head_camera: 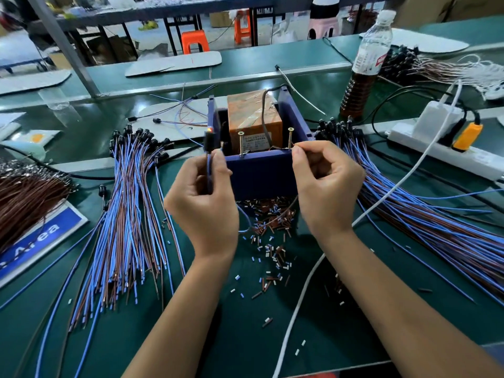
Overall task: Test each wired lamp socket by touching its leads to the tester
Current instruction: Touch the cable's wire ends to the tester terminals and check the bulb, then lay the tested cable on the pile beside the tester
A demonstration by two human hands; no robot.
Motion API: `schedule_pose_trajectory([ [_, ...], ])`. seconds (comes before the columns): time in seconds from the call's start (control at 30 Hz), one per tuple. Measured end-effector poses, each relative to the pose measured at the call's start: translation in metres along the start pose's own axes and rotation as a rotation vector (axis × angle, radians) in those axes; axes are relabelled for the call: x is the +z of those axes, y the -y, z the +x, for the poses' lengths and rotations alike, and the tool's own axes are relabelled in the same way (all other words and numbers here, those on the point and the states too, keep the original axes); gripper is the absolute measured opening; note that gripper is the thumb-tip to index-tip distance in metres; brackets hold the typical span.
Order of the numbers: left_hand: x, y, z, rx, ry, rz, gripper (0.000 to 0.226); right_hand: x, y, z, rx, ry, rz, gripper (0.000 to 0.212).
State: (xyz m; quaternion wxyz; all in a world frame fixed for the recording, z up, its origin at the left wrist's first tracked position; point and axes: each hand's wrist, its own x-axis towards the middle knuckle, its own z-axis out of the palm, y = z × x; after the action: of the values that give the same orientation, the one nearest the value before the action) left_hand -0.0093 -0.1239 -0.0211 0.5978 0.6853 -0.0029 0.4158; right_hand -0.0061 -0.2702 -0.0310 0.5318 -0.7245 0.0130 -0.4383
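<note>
Green bench (245, 336) | left hand (204, 203) pinching lit socket (208, 139) beside tester (259, 170) | right hand (324, 184) pinching lead at right screw (290, 137) | light, floppy; grip near ends

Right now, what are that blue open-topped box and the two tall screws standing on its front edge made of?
The blue open-topped box looks like moulded plastic: uniform colour, matte sheen, thick smooth walls. The two tall screws look like brass-coloured plated metal, shiny and threaded; the plating is a guess. The right hand holds a thin lead at one.
</note>
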Motion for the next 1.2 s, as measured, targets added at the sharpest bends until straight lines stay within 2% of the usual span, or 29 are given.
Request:
schedule_pose_trajectory([
  [0.17, 0.006, -0.027, -0.002, -0.105, 0.071, -0.098, 0.022, -0.018, 0.005, 0.009, 0.091, 0.015, 0.058, 0.007],
  [0.23, 0.024, -0.048, -0.006, -0.114, 0.159, -0.14, 0.021, -0.037, 0.005, 0.023, 0.185, 0.002, 0.082, 0.011],
  [0.3, 0.048, -0.067, -0.011, -0.177, 0.319, -0.22, 0.021, -0.059, 0.005, 0.039, 0.321, -0.047, 0.152, 0.014],
  [0.37, 0.084, -0.086, -0.025, -0.365, 0.547, -0.311, 0.023, -0.094, 0.003, 0.057, 0.444, -0.134, 0.202, 0.015],
  [0.43, 0.114, -0.092, -0.037, -0.546, 0.753, -0.284, 0.024, -0.12, 0.004, 0.071, 0.52, -0.205, 0.202, 0.016],
  [0.53, 0.159, -0.102, -0.072, -0.83, 1.052, -0.264, 0.021, -0.172, 0.005, 0.086, 0.493, -0.359, 0.138, 0.02],
  [0.67, 0.209, -0.106, -0.119, -1.163, 1.249, -0.263, 0.031, -0.21, 0.002, 0.092, 0.454, -0.421, -0.014, 0.016],
  [0.77, 0.232, -0.1, -0.133, -1.336, 1.263, -0.321, 0.036, -0.212, -0.009, 0.084, 0.451, -0.289, -0.239, 0.002],
  [0.83, 0.24, -0.094, -0.131, -1.374, 1.209, -0.402, 0.038, -0.208, -0.019, 0.077, 0.435, -0.121, -0.454, 0.014],
  [0.9, 0.246, -0.087, -0.121, -1.388, 1.073, -0.482, 0.035, -0.199, -0.023, 0.072, 0.451, 0.076, -0.609, 0.025],
  [0.97, 0.247, -0.078, -0.107, -1.342, 0.918, -0.494, 0.033, -0.189, -0.023, 0.068, 0.505, 0.239, -0.592, 0.033],
  [1.07, 0.243, -0.072, -0.081, -1.346, 0.701, -0.619, 0.027, -0.181, -0.022, 0.066, 0.57, 0.339, -0.436, 0.04],
  [1.17, 0.236, -0.071, -0.059, -1.278, 0.61, -0.613, 0.012, -0.185, -0.015, 0.071, 0.461, 0.405, -0.565, 0.016],
  [1.2, 0.233, -0.069, -0.053, -1.246, 0.592, -0.586, 0.009, -0.187, -0.01, 0.073, 0.423, 0.421, -0.621, 0.016],
])
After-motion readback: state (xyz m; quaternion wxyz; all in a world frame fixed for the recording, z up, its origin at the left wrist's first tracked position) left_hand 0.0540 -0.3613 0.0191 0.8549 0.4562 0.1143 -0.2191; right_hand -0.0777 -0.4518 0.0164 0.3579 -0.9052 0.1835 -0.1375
